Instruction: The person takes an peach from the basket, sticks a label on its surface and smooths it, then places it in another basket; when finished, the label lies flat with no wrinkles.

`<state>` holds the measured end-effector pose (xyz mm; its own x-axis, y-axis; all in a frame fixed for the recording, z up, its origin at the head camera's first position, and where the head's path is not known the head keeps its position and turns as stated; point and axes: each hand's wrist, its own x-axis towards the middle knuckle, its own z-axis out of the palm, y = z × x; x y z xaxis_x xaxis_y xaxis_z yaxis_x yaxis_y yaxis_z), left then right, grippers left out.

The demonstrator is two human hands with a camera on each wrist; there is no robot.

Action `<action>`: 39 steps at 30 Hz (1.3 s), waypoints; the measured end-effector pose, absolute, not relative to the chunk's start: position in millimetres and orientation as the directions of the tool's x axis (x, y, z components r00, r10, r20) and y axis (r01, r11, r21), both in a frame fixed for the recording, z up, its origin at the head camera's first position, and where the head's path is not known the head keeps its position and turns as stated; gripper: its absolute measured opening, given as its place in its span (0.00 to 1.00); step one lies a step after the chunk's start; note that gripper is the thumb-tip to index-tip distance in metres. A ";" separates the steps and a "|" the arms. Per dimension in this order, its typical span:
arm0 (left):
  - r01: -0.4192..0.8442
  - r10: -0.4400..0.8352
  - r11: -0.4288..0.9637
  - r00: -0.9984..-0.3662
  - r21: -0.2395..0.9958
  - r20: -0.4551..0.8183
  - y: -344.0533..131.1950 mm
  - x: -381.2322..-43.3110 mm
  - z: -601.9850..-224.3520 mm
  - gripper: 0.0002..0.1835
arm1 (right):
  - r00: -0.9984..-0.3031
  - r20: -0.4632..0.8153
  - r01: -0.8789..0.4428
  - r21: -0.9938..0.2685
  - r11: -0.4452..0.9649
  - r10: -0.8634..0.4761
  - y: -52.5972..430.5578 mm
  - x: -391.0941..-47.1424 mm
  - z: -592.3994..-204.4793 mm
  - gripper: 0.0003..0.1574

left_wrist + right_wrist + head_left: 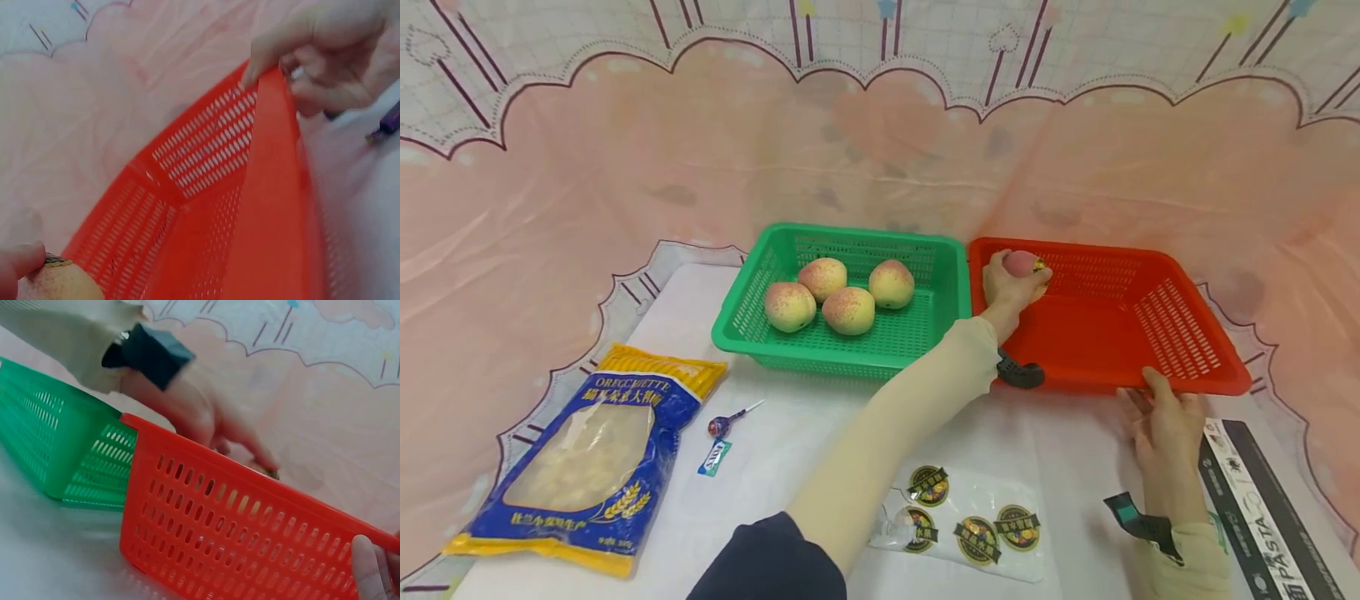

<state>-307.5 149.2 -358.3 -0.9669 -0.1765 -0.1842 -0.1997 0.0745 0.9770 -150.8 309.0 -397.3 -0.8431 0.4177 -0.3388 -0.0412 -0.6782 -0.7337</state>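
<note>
My left hand (1009, 287) holds a peach (1021, 263) inside the left end of the red basket (1213, 379). This peach is pinkish and yellow and bears a gold-and-black sticker. In the left wrist view, part of the peach (69, 284) shows at the lower left corner beside a fingertip. My right hand (1168, 425) grips the red basket's front rim near its right end, thumb over the edge and fingers beneath. In the right wrist view, the basket wall hides most of the peach, and my right fingers (370, 569) lie against the outside.
A green basket (842, 360) with several peaches (848, 311) stands beside the red one. On the white table lie a blue pasta bag (580, 458), a lollipop (721, 426), a small FOX'S wrapper (714, 458), a clear plastic bag with round stickers (977, 537) and a black-and-white PASTA box (1262, 508).
</note>
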 end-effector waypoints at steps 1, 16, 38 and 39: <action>-0.211 -0.173 0.073 -0.965 0.975 -0.196 150.9 -308.2 -359.5 0.33 | -0.843 -0.334 -0.047 -0.734 -0.677 0.421 309.6 -149.7 -397.4 0.38; -0.269 -0.108 0.222 -0.962 0.937 -0.251 154.5 -318.7 -367.6 0.32 | -0.856 -0.303 -0.064 -0.743 -0.667 0.419 311.4 -144.7 -398.1 0.33; -0.132 0.031 0.423 -0.987 0.896 -0.160 142.1 -312.5 -350.4 0.33 | -0.879 -0.295 0.017 -0.804 -0.594 0.374 313.9 -145.7 -397.9 0.33; -0.112 0.049 0.443 -0.988 0.890 -0.149 141.1 -311.9 -347.2 0.33 | -0.883 -0.291 0.014 -0.802 -0.598 0.369 314.8 -145.7 -397.6 0.32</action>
<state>-311.9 141.1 -347.2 -0.9877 0.0491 -0.1487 -0.1119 0.4428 0.8896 -145.7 314.8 -397.6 -0.8826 0.3692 -0.2911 0.0144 -0.5976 -0.8017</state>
